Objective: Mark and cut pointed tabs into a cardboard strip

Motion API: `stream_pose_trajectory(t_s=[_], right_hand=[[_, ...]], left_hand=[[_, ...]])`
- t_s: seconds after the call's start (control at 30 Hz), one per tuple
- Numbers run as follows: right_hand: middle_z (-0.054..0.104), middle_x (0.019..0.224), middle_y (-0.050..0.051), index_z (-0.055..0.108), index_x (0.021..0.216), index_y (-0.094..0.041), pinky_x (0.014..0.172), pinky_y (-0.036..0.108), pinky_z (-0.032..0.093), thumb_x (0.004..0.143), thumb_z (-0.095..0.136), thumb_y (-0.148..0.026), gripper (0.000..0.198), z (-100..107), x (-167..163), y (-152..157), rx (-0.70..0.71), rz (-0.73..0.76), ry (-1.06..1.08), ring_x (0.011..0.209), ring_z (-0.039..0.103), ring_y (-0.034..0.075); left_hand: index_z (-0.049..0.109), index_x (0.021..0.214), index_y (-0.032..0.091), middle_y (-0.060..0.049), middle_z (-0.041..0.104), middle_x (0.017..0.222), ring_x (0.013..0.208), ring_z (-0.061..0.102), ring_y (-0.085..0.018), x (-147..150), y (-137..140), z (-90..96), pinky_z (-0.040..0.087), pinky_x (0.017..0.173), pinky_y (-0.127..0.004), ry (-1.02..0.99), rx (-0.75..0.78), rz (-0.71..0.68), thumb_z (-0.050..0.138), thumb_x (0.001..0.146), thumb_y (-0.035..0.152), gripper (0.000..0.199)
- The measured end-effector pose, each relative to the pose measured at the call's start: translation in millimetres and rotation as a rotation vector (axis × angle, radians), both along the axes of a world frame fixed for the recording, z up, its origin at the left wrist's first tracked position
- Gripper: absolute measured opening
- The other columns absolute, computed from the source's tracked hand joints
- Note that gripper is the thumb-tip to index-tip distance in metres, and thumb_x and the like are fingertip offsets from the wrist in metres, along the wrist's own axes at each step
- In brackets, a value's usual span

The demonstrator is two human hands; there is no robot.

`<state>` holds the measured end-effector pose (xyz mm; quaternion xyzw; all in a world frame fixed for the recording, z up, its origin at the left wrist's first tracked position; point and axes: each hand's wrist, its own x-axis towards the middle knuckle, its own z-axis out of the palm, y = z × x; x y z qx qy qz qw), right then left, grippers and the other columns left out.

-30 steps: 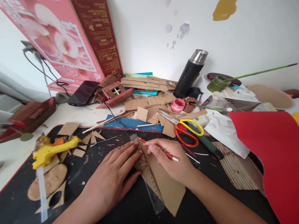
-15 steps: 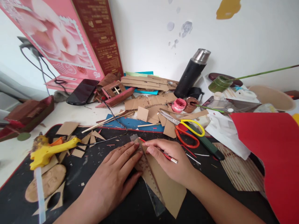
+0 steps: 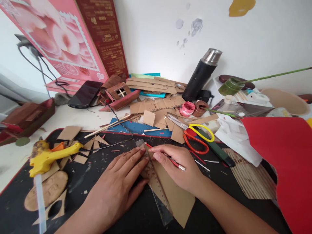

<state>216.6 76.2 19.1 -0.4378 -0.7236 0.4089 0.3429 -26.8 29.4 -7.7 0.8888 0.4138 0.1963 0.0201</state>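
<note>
Holding pencil (image 3: 177, 164) beside ruler (image 3: 156, 187) edge

Left fingers (image 3: 131, 165) on ruler (image 3: 157, 185); ruler on cardboard piece (image 3: 180, 200), its near end overhanging onto mat (image 3: 78, 203), mat on bench (image 3: 64, 117). Right fingers (image 3: 161, 152) just right of ruler, around pencil (image 3: 179, 166). Left of left fingers: glue gun (image 3: 44, 161), glue stick (image 3: 40, 204) nearer, lying across oval disc (image 3: 52, 188). Behind left fingers: model boat (image 3: 122, 99), phone (image 3: 85, 94) left of it, carton (image 3: 104, 42) farther back. Right of and behind right fingers: scissors (image 3: 179, 122), then paint pots (image 3: 187, 110), vacuum flask (image 3: 200, 78) behind those. Well right of right fingers: ribbed panel (image 3: 251, 177).
</note>
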Motion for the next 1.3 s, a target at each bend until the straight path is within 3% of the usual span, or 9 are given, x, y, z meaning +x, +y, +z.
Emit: stream_pose_trajectory(t_s=[0.43, 0.63, 0.87, 1.07, 1.3], right_hand=[[0.088, 0.102, 0.002, 0.082, 0.111, -0.023, 0.086, 0.029, 0.059, 0.116, 0.058, -0.038, 0.029, 3, 2, -1, -0.030, 0.041, 0.026, 0.094, 0.084, 0.019], [0.082, 0.088, 0.001, 0.078, 0.095, -0.022, 0.078, 0.028, 0.055, 0.117, 0.055, -0.041, 0.037, 0, 4, -2, -0.017, 0.051, 0.051, 0.082, 0.078, 0.017], [0.074, 0.074, 0.001, 0.075, 0.088, -0.020, 0.066, 0.027, 0.050, 0.118, 0.051, -0.046, 0.046, 0, 8, -7, -0.020, 0.040, 0.071, 0.065, 0.069, 0.014], [0.073, 0.073, 0.001, 0.071, 0.083, -0.021, 0.066, 0.028, 0.050, 0.120, 0.047, -0.051, 0.054, -4, 11, -11, -0.033, 0.039, 0.079, 0.065, 0.068, 0.015], [0.068, 0.065, -0.001, 0.074, 0.083, -0.021, 0.067, 0.028, 0.050, 0.119, 0.049, -0.044, 0.050, -2, 12, -11, -0.020, 0.022, 0.091, 0.060, 0.067, 0.015]], left_hand=[[0.062, 0.154, 0.017, -0.015, 0.069, 0.158, 0.144, 0.065, -0.034, 0, 0, 0.9, 0.059, 0.112, -0.055, 0.010, 0.012, -0.006, 0.058, 0.113, 0.038, 0.047], [0.063, 0.155, 0.019, -0.014, 0.069, 0.158, 0.145, 0.065, -0.033, -1, 1, -1.3, 0.059, 0.113, -0.053, -0.001, -0.008, 0.000, 0.058, 0.113, 0.040, 0.047], [0.064, 0.153, 0.021, -0.014, 0.070, 0.157, 0.145, 0.065, -0.033, 0, 1, -0.3, 0.059, 0.114, -0.052, -0.017, -0.028, 0.006, 0.057, 0.113, 0.041, 0.046], [0.062, 0.156, 0.022, -0.014, 0.069, 0.157, 0.146, 0.064, -0.033, -1, 1, -0.1, 0.058, 0.117, -0.052, -0.026, -0.042, 0.006, 0.058, 0.112, 0.040, 0.048], [0.063, 0.154, 0.019, -0.015, 0.069, 0.157, 0.146, 0.064, -0.033, -2, 2, 0.3, 0.059, 0.115, -0.053, -0.010, -0.026, -0.007, 0.060, 0.112, 0.040, 0.047]])
